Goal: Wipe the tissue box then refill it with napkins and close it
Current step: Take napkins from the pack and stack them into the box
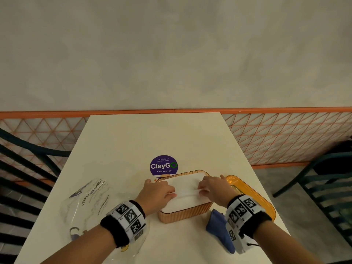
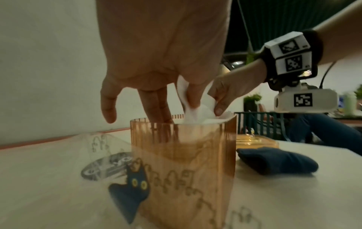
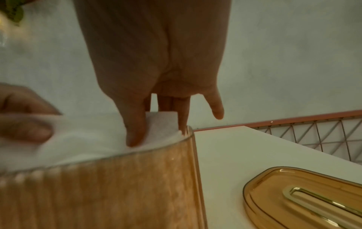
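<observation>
An amber ribbed tissue box stands open in the middle of the table, filled to the rim with white napkins. My left hand pinches the raised fold of the top napkin near the box's left end. My right hand pinches the same fold toward the right end; in the right wrist view the thumb and fingers hold the napkin's edge just above the box rim. The amber lid with a gold slot lies flat to the right of the box.
A folded blue cloth lies in front of the box on the right. A clear plastic napkin wrapper lies at left. A purple round sticker is behind the box. Dark chairs stand on both sides of the table.
</observation>
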`<action>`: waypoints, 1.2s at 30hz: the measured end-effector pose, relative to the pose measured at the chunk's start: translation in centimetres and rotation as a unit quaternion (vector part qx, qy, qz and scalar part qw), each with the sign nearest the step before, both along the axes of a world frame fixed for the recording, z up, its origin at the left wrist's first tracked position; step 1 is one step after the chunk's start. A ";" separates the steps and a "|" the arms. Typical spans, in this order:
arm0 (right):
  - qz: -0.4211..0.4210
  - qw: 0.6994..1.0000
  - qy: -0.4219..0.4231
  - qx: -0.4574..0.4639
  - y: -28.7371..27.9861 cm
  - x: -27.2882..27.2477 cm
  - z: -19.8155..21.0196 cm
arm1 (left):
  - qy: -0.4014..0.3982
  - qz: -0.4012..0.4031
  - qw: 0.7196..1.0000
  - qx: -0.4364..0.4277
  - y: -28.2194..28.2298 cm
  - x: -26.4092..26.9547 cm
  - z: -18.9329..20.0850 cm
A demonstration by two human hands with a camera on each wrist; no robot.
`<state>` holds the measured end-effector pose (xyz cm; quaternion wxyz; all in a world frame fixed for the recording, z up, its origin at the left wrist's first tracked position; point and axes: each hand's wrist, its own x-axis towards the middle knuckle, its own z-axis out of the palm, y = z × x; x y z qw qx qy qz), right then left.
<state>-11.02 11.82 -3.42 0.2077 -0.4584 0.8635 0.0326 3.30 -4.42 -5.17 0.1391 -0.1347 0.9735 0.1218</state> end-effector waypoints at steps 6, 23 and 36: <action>-0.048 0.997 -0.068 0.008 -1.2 -2.1 0.0 | -0.026 0.099 0.993 0.050 1.0 0.4 -0.5; 0.013 0.999 -0.020 -0.033 -0.5 -1.3 -0.2 | -0.012 0.117 0.993 0.008 2.0 -0.2 0.9; -0.025 0.996 -0.084 -0.011 -0.4 -2.1 -1.1 | -0.003 0.158 0.987 0.033 2.7 0.2 0.4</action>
